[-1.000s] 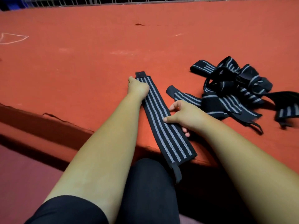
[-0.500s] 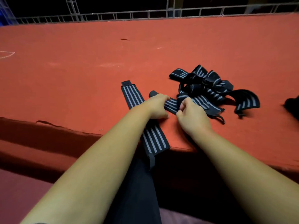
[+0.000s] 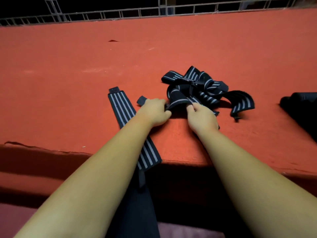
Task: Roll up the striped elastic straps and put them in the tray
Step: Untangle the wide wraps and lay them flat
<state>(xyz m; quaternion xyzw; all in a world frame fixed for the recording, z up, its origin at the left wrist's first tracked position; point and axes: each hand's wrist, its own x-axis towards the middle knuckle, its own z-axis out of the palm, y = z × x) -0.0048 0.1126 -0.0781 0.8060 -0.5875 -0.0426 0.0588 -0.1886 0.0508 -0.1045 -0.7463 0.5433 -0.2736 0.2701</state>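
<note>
A black strap with grey stripes (image 3: 120, 105) lies flat on the red table (image 3: 68, 83), its near end hanging over the front edge under my left forearm. A tangled pile of striped straps (image 3: 204, 86) sits to its right. My left hand (image 3: 154, 110) grips the end of a second strap (image 3: 176, 102) pulled from the pile, whose black tip sticks out at the hand's left. My right hand (image 3: 202, 117) pinches the same strap a little further right, where it arches up between the two hands. No tray is in view.
A dark object (image 3: 301, 107) lies at the table's right edge, cut off by the frame. A metal grid railing (image 3: 154, 12) runs behind the table's far edge. The table's front edge (image 3: 188, 163) runs just above my dark-clothed lap.
Both hands left the flat strap and moved right to a second strap at the pile. They now hold it further apart, and it arches up between them.
</note>
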